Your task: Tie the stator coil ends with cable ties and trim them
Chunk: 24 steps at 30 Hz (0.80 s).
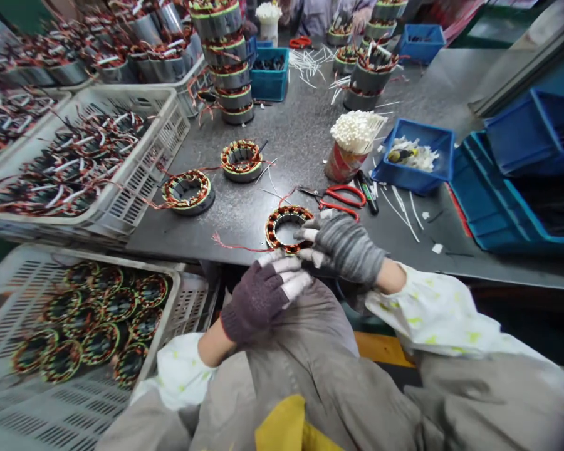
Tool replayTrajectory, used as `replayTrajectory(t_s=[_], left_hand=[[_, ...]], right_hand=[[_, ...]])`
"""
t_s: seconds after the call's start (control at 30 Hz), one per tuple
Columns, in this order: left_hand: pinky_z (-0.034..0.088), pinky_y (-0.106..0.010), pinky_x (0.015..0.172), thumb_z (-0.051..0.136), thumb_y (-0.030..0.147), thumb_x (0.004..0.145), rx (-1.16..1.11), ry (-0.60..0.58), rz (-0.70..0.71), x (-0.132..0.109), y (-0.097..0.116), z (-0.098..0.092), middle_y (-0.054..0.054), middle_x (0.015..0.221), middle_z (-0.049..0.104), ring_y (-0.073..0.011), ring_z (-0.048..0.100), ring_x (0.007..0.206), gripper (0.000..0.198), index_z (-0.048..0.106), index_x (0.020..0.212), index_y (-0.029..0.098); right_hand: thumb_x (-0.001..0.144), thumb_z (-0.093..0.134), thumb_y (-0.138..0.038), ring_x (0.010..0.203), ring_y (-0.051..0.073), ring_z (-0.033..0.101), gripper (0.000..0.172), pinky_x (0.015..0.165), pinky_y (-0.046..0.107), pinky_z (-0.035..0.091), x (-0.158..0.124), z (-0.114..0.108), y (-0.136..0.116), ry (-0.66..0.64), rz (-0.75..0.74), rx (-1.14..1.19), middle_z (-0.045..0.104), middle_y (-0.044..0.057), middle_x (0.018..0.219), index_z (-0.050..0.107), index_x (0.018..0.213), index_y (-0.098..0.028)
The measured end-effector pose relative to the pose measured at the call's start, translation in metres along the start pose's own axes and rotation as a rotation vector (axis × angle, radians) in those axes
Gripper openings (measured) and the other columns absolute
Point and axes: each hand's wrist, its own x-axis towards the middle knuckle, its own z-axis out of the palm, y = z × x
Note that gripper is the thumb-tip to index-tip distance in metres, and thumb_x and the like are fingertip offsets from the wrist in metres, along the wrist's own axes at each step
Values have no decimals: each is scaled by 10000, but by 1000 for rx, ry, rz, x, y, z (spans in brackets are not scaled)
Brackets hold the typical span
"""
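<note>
The person's right hand (341,247), in a grey fingerless glove with taped fingertips, sits over the right side of a copper-wound stator (286,228), which lies flat at the near edge of the grey workbench (291,131); its fingers are spread apart across the rim, though whether they clamp it or merely steady it I cannot tell from this angle. The left hand (261,300), in a dark purple glove, lies just below the stator with its fingers together and straight, apparently closed on nothing; it seems to touch the lower rim or sit just beside it. A red lead wire (237,245) trails left from the stator, perhaps kept out so it stays clear of the hands. Red-handled scissors (341,197) and a black marker (367,191) lie just beyond, likely placed for a short reach; white sleeving (357,131) stands in a red can (341,163) beside a blue bin (413,156) of offcuts. Two more stators (242,160) rest farther up the bench; a stack of stators (228,75) rises behind them; white plastic crates (145,175) of wound stators flank the seat, seemingly to keep them within arm's reach; a co-worker's hand (361,19) shows at the far side.
</note>
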Motion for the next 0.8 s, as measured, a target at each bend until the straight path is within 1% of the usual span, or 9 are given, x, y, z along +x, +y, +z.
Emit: replayTrajectory(t_s=[0.07,0.13,0.23,0.3,0.4,0.47,0.53,0.67,0.8], left_hand=[[385,-490,1294,562,226,1080,182,55,13,14,-13,2,-47,1340,785,-217,632,1413,357,703,1402,290],[353,-521,1306,586,260,1074,263,90,-16,27,-33,3,-77,1396,756,-250,598,1454,369,690,1428,258],[423,-541,1234,601,268,1053,262,48,-18,38,-55,1,-79,1377,763,-281,646,1385,370,708,1407,260],[485,-540,1143,607,251,1035,288,32,-25,41,-58,0,-75,1327,782,-300,681,1319,360,732,1371,277],[501,-543,1090,592,225,1030,354,101,-4,40,-48,-1,-69,1238,807,-309,714,1229,333,755,1316,273],[458,-584,1150,584,202,1023,394,147,4,37,-37,1,-70,1225,809,-325,706,1247,335,752,1306,262],[402,-635,1208,580,187,1012,406,164,4,34,-30,3,-81,1276,796,-356,667,1329,345,740,1311,249],[423,-584,1239,548,171,1026,308,152,41,34,-32,7,-65,1243,804,-291,700,1286,370,691,1359,247],[455,-543,1233,567,190,1039,273,174,23,35,-32,7,-49,1156,815,-257,736,1178,312,682,1327,229]], right_hand=[[1077,541,-496,957,273,618,410,901,431,466,14,9,-5,-30,-76,-27,774,128,1119,826,1110,-203],[1091,528,-465,936,269,612,399,879,430,454,18,19,-7,5,-91,-50,776,128,1092,830,1088,-203],[1095,535,-419,941,261,613,358,883,429,463,14,26,-5,80,-81,-36,778,120,1060,827,1117,-214],[1088,558,-436,1000,261,631,335,937,439,482,9,23,6,153,-63,25,782,105,1112,824,1122,-236],[1081,557,-491,1027,253,657,370,982,434,514,7,7,41,412,221,152,775,97,1091,809,1022,-225],[1073,536,-494,965,243,664,389,958,420,538,13,-7,73,630,514,225,760,98,1000,775,961,-207],[1031,570,-449,934,243,666,325,949,418,551,25,-20,103,778,708,267,757,105,995,756,992,-186],[887,704,-342,922,251,690,325,963,428,562,59,-27,138,834,812,329,779,129,1038,754,1119,-120],[947,619,-435,974,249,733,360,967,418,582,65,-21,149,890,726,439,795,153,1073,748,1064,-120]])
